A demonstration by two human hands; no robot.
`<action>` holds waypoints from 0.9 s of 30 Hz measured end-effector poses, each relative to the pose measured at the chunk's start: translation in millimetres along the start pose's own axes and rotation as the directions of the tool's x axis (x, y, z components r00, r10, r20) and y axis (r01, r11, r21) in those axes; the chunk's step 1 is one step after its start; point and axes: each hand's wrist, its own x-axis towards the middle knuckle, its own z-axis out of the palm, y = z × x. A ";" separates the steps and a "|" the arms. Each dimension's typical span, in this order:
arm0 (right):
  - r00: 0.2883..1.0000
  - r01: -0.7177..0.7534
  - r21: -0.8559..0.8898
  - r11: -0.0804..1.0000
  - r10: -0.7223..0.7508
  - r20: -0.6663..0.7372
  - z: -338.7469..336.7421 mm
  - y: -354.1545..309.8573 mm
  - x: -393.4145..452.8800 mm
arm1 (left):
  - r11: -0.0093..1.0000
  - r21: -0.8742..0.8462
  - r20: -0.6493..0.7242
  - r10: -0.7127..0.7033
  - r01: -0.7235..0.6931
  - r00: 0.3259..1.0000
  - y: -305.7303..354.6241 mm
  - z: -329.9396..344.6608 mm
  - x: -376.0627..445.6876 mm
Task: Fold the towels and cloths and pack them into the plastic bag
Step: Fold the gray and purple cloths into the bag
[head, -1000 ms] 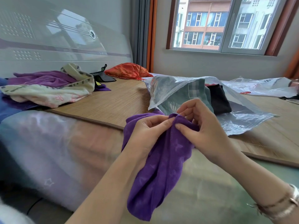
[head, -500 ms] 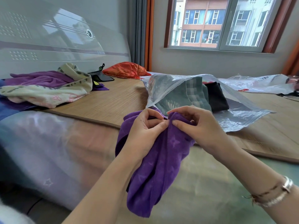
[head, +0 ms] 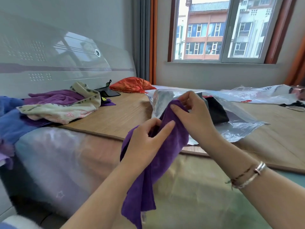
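A purple towel (head: 153,171) hangs bunched in the air in front of me, over the bed's edge. My left hand (head: 146,142) grips its middle part with curled fingers. My right hand (head: 193,116) pinches its top edge higher up, right in front of the clear plastic bag (head: 239,129). The bag lies on the bamboo mat and holds dark folded cloths (head: 216,109), partly hidden by my right hand. A heap of unfolded towels (head: 61,106), cream floral and purple, lies at the left by the headboard.
A bamboo mat (head: 118,116) covers the bed. An orange pillow (head: 130,85) and a black item (head: 107,92) sit at the back by the curtain. Another plastic bag (head: 264,95) lies at the far right. Blue fabric (head: 11,123) is at the left edge.
My right hand has risen with the towel's top edge and moved away from my left hand, which has slid lower along the towel. The towel now stretches between them.
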 end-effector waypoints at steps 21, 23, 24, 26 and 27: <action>0.997 -0.071 0.037 0.997 0.072 -0.014 -20.1 -114.0 127.7 | 0.596 0.796 -0.102 -0.041 0.106 0.994 100.5 -227.2 72.6; 0.989 -0.149 0.078 0.986 0.146 0.036 -18.3 -112.6 137.1 | 0.579 0.807 -0.089 -0.078 0.118 0.993 101.4 -244.5 83.3; 0.978 -0.205 0.085 0.975 0.199 0.066 -15.7 -110.6 142.4 | 0.573 0.809 -0.085 -0.109 0.133 0.990 101.1 -253.7 88.1; 0.944 -0.311 0.056 0.949 0.302 0.132 -8.1 -104.9 153.8 | 0.540 0.823 -0.082 -0.193 0.176 0.978 95.1 -274.7 97.4; 0.923 -0.355 0.031 0.934 0.345 0.172 -3.0 -101.6 159.3 | 0.515 0.835 -0.074 -0.242 0.193 0.967 89.4 -285.5 102.2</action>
